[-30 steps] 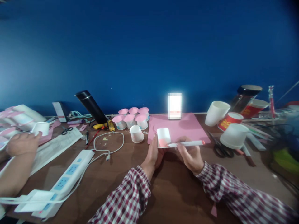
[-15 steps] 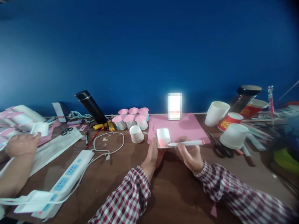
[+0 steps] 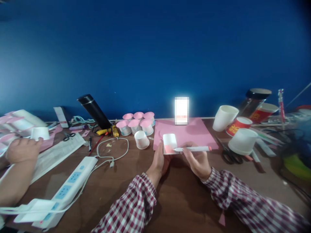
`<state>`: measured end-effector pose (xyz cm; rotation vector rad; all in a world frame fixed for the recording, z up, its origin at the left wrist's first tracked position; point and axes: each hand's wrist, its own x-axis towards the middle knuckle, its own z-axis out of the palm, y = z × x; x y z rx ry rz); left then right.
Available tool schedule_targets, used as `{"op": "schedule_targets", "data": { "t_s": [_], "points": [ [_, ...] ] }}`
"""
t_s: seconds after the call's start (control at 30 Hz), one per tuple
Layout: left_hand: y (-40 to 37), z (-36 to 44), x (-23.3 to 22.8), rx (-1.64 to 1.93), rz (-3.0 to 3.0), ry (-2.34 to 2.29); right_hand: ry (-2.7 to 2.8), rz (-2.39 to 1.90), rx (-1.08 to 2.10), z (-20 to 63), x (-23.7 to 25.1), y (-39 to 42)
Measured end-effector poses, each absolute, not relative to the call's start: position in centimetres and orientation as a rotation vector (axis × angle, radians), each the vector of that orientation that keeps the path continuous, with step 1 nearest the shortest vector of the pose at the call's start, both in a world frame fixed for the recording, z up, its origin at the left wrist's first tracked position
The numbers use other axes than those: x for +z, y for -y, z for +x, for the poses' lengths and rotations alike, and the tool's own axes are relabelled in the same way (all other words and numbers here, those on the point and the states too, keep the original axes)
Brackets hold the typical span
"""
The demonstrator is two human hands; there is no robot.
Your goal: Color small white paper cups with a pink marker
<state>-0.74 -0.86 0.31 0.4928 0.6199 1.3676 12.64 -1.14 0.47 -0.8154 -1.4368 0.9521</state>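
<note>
The brown table (image 3: 175, 194) is crowded, so your main risk is knocking something while your attention sits on the small white cup (image 3: 169, 142). That cup stands upside down at the near edge of the pink paper sheet (image 3: 191, 131), just right of the table's middle. Your left hand (image 3: 159, 160) wraps its left side, fingers closed on it. Your right hand (image 3: 198, 160) is closed on the pink marker (image 3: 193, 149), which lies nearly level with its tip touching the cup's lower right side, where a pink patch already shows

The paper sheet can slide under the cup if you press sideways with the tip, and the colour then streaks past the patch. A light cup like this probably dents or tips if your left grip loosens while the marker pushes

To the right, the large overturned white cup (image 3: 243, 141) and the black scissors (image 3: 227, 153) lie near your right forearm; a wide elbow swing can sweep them. To the left, another loose white cup (image 3: 142, 139) stands just beside your left hand, and the pink-topped cups (image 3: 136, 123) cluster farther back; a careless reach topples them

At the far left, another person's hand (image 3: 21, 150) rests by a cup of its own, well apart from yours
</note>
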Motion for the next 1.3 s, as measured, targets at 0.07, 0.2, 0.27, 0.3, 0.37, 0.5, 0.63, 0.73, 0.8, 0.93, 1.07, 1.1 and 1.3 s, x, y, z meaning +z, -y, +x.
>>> {"op": "schedule_targets", "data": {
  "t_s": [0.07,0.2,0.27,0.3,0.37,0.5,0.63,0.73,0.8,0.93,1.07,1.1,1.3],
  "points": [
    [0.87,-0.75,0.36,1.366,0.489,-0.621,1.454,-0.813,0.946,12.62,0.51,1.17],
    [0.95,-0.78,0.40,1.375,0.470,-0.630,1.488,-0.818,0.927,12.65,0.50,1.25],
    [0.95,-0.80,0.35,1.367,0.479,-0.621,1.479,-0.822,0.926,12.64,0.51,1.25],
    [0.93,-0.81,0.32,1.364,0.486,-0.616,1.472,-0.824,0.926,12.63,0.51,1.24],
    [0.88,-0.81,0.25,1.369,0.493,-0.613,1.472,-0.823,0.930,12.63,0.48,1.20],
    [0.86,-0.76,0.25,1.380,0.470,-0.638,1.484,-0.812,0.977,12.68,0.34,1.19],
    [0.91,-0.72,0.37,1.374,0.469,-0.641,1.448,-0.811,0.997,12.62,0.39,1.21],
    [0.90,-0.75,0.31,1.374,0.476,-0.632,1.476,-0.819,0.973,12.57,0.63,1.20],
    [0.87,-0.78,0.22,1.373,0.475,-0.630,1.499,-0.820,0.954,12.58,0.81,1.21],
    [0.81,-0.81,0.15,1.354,0.505,-0.620,1.477,-0.823,0.936,12.60,0.86,1.27],
    [0.80,-0.78,0.15,1.365,0.507,-0.618,1.479,-0.838,0.995,12.60,0.55,1.27],
    [0.80,-0.78,0.13,1.364,0.502,-0.621,1.488,-0.839,0.995,12.62,0.51,1.26],
    [0.76,-0.79,0.09,1.371,0.485,-0.627,1.426,-0.826,0.924,12.70,0.63,1.08]
  ]
}}
